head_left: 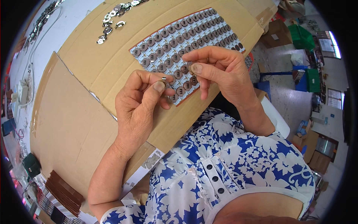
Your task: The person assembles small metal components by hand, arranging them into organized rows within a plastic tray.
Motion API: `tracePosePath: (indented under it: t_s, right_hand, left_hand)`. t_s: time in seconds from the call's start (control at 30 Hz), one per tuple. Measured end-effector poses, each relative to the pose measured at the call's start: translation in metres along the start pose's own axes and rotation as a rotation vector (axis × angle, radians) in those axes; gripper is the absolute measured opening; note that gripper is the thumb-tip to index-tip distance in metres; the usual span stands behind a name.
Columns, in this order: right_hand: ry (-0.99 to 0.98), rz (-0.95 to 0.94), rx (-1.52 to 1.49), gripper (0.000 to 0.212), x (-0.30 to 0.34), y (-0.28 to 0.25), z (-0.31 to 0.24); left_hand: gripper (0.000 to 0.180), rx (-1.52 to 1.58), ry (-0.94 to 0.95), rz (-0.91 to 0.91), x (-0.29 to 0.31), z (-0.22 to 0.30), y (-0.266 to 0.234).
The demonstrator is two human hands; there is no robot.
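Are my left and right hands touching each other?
Apart: the head view shows the patterned sheet through a gap between the left hand and right hand.

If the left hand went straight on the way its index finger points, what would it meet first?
Probably the right hand, roughly across from it, above the sheet of brown discs; depth is hard to judge here.

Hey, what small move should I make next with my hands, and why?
Probably bring your right hand closer to the small shiny metal piece: your left hand pinches it, and the right fingertips are nearby, over the sheet of round brown discs. Whether they hold one is unclear.
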State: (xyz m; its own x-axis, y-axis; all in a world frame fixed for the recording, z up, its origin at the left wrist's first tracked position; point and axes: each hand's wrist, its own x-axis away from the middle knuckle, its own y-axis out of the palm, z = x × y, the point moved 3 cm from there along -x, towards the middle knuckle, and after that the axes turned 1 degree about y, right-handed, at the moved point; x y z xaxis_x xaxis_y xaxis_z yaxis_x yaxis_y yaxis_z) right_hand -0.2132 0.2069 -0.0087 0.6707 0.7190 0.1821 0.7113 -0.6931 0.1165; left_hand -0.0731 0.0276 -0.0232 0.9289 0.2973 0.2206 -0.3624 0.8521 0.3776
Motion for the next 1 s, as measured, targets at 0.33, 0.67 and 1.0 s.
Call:
tracePosePath:
  t_s: [0.33,0.67,1.0]
  right_hand:
    - [-0.004,0.111,0.062,0.021,0.01,-0.018,0.005]
    - [-0.021,0.116,0.064,0.021,0.013,-0.023,0.01]
    - [-0.322,0.135,0.948,0.01,0.026,-0.044,-0.006]
  left_hand:
    - [0.017,-0.465,0.183,-0.148,0.003,-0.011,0.0]
    - [0.021,-0.718,0.422,-0.214,0.0,-0.008,0.006]
    - [0.028,-0.862,0.551,-0.241,0.002,-0.013,0.009]
